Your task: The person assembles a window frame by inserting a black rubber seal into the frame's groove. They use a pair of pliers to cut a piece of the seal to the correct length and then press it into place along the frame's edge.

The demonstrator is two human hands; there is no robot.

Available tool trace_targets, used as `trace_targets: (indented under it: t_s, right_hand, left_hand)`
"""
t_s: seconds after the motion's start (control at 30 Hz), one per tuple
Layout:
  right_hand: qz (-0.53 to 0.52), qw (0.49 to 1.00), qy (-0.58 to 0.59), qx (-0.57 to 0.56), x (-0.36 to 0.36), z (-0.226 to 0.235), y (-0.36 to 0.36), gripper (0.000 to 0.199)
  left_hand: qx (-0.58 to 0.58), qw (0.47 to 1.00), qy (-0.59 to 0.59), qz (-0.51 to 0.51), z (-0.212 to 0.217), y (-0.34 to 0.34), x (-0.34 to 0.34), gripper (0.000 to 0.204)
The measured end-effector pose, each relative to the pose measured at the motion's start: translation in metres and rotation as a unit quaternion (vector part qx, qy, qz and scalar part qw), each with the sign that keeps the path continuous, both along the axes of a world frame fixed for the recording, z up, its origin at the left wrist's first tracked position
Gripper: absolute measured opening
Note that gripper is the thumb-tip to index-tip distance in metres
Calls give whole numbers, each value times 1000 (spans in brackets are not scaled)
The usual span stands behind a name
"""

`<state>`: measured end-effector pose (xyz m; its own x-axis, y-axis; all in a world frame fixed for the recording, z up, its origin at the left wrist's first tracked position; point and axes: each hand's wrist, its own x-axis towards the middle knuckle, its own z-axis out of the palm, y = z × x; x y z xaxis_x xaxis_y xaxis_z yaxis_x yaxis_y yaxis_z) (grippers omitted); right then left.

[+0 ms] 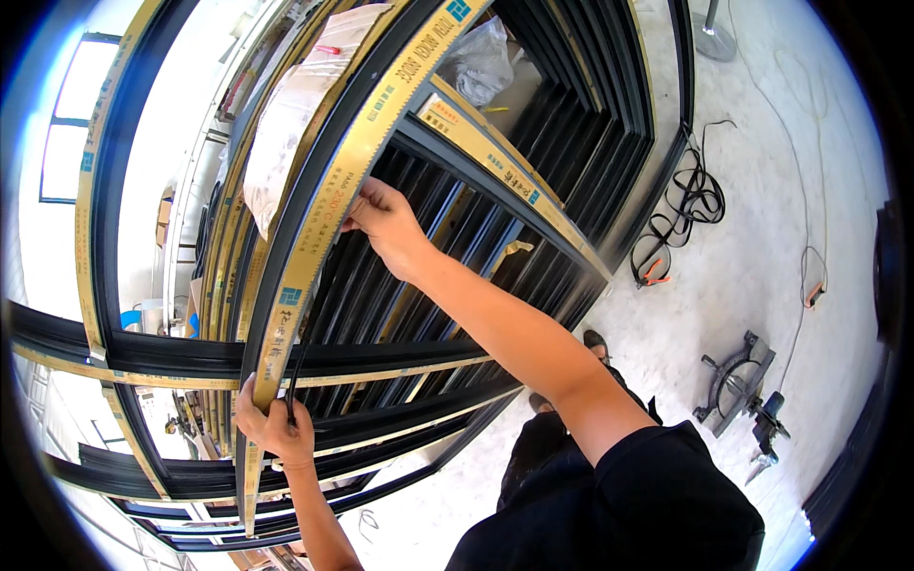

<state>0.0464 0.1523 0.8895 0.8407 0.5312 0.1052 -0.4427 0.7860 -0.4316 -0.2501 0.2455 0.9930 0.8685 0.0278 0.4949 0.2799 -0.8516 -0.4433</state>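
Note:
A black metal frame (328,186), its face covered by gold printed film, stands upright before me. My left hand (276,430) is closed around its lower part, fingers on the left edge and thumb on the right. A thin black strip (298,366) runs along the bar's right edge, down to my left thumb. Higher up, my right hand (386,228) pinches at the same edge, where the strip seems to lead. Its fingertips are partly hidden by the bar, so the exact grip is hard to see.
Stacked black frames (600,114) stand behind, with a clear plastic bag (479,62) among them. Crumpled white wrapping (305,105) lies at upper left. On the floor at right are a loose black coil (700,195), an orange-tipped clamp (654,274) and a dark metal tool (738,385).

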Motion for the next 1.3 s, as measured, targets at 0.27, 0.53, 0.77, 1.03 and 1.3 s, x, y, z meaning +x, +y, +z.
trace_targets:
  t_s: [0.27, 0.53, 0.77, 1.03, 1.3]
  right_hand:
    - [0, 1000, 8, 8, -22, 7, 5, 27]
    - [-40, 999, 23, 22, -38, 6, 23, 27]
    - [-81, 996, 28, 6, -53, 6, 41, 27]
    - [-5, 998, 44, 40, -90, 9, 38, 19]
    - [-51, 998, 29, 33, -99, 5, 51, 19]
  left_hand:
    - [-2, 1000, -4, 8, 1, -5, 0, 17]
    - [-16, 1000, 12, 14, 4, -8, -1, 16]
    - [-29, 999, 25, 6, 10, -7, -7, 11]
    - [-81, 987, 95, 100, 31, 12, -89, 15]
    - [-72, 987, 93, 106, 24, 23, -107, 23]
